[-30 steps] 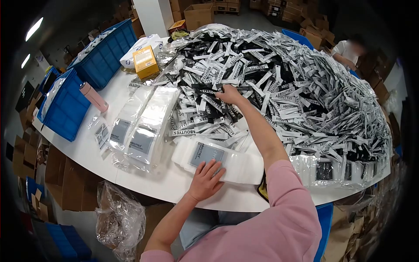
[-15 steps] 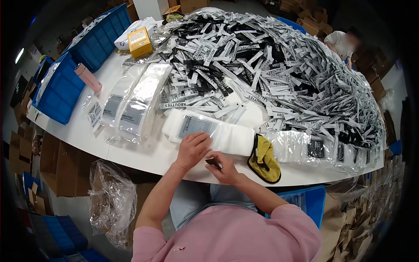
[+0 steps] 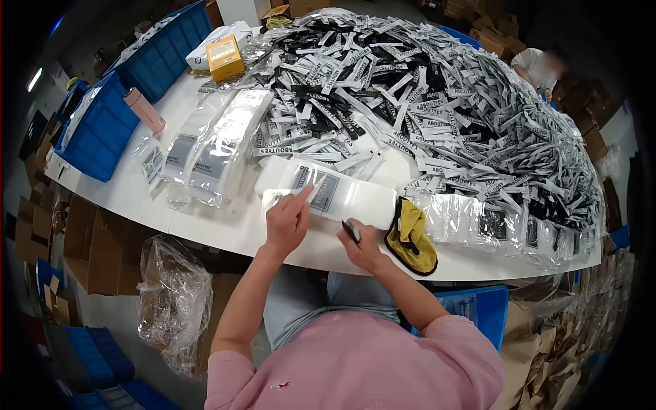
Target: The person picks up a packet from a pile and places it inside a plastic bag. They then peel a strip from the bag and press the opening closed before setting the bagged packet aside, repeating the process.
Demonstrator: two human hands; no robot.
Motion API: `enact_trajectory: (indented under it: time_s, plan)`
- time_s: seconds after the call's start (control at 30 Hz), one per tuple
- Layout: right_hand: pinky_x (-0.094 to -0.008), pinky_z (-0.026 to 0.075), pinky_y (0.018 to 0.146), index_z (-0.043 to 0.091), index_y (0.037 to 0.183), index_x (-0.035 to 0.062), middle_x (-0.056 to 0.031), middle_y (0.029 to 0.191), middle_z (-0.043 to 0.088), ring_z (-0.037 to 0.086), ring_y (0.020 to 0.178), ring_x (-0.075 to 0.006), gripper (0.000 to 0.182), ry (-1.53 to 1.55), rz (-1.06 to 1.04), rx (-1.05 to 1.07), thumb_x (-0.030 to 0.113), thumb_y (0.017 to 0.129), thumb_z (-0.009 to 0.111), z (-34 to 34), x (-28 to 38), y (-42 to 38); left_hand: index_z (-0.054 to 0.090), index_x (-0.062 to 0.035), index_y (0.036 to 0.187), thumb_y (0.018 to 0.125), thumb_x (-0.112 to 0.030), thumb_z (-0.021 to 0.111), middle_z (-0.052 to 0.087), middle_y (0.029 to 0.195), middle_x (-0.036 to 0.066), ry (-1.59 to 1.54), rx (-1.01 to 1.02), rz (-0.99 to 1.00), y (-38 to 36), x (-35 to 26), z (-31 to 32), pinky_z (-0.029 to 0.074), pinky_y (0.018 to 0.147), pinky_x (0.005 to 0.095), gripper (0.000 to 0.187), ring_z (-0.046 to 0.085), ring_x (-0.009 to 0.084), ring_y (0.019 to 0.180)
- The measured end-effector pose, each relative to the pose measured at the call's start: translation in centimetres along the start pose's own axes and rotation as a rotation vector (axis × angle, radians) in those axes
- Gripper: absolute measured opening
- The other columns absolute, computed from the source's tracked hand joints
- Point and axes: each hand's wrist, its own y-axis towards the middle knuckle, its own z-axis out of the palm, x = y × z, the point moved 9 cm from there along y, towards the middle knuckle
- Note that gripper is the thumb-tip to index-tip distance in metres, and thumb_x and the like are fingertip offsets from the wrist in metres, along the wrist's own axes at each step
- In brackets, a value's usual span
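A stack of clear and white plastic bags (image 3: 369,205) with a grey printed label (image 3: 326,194) lies flat at the table's front. My left hand (image 3: 287,220) rests on the left part of this stack, its index finger stretched out onto the label. Beside the stack's front edge, my right hand (image 3: 365,249) is closed around a small dark object (image 3: 351,231), slim and mostly covered by the fingers; its kind cannot be made out. A yellow cloth item with black trim (image 3: 411,239) lies just right of the stack, near my right hand.
A large heap of black and white printed packets (image 3: 424,102) covers the table's far side. More bagged stacks (image 3: 225,150) lie left, others (image 3: 471,222) right. Beyond are a pink bottle (image 3: 145,113), a yellow box (image 3: 225,59) and blue bins (image 3: 96,133). Another person (image 3: 536,68) is at the far right.
My hands have moved apart. The left has shifted slightly left with its index finger extended; the right has moved right and a little up, still holding the dark object. The view has shifted slightly.
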Motion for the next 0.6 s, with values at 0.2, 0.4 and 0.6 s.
enact_trajectory:
  time_s: [0.2,0.4,0.6]
  plan:
    - [-0.0207,0.027,0.036,0.055,0.073,0.0039,0.0025,0.050,0.044,0.037,0.040,-0.0033,0.023,0.803,0.620,0.043,0.020,0.089,0.056,0.1,-2.4,1.3,0.063,-0.0094,0.108,0.064,-0.001,0.059,0.038,0.059,0.002,0.246,0.071,0.462,-1.9,-5.7,-0.6,0.038,0.048,0.0277,0.045,0.044,0.0162,0.054]
    - [-0.0217,0.027,0.034,0.058,0.080,0.0018,-0.0001,0.051,0.047,0.038,0.038,-0.0059,0.020,0.748,0.708,0.210,0.021,0.085,0.062,0.1,-1.3,2.6,0.061,-0.0079,0.109,0.063,-0.009,0.060,0.042,0.067,0.002,0.316,0.184,0.590,-3.1,-6.9,-0.1,0.041,0.056,0.0277,0.046,0.047,0.0168,0.063]
    - [-0.0238,0.041,0.046,0.059,0.080,0.0012,-0.0051,0.058,0.055,0.052,0.049,-0.0129,0.015,0.097,0.105,0.286,0.015,0.082,0.063,0.4,4.3,4.0,0.058,0.0027,0.107,0.084,-0.014,0.060,0.060,0.088,0.008,-0.197,0.237,-0.151,-3.7,-2.7,1.2,0.049,0.071,0.0304,0.029,0.060,0.0216,0.079]
